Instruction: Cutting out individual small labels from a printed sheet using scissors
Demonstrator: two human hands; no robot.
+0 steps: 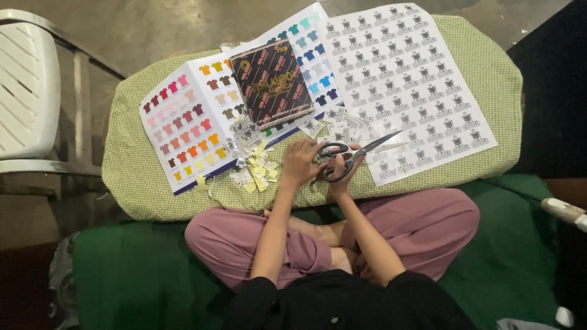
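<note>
The right hand [345,165] is gripping the scissors [358,156] by their handles, grip clamped, blades pointing right over the printed label sheet [416,79]. The left hand [299,164] is resting curled just beside them, nearer the cut labels [254,165]; its grip I cannot tell.

One pair of scissors [351,156], two printed sheets [403,79], one dark box [272,82], one white chair [27,91], many cut labels [251,159].

Your head camera looks almost straight down from above your lap, fairly near, taking in the green cushion [147,177], both forearms and the floor beyond.
</note>
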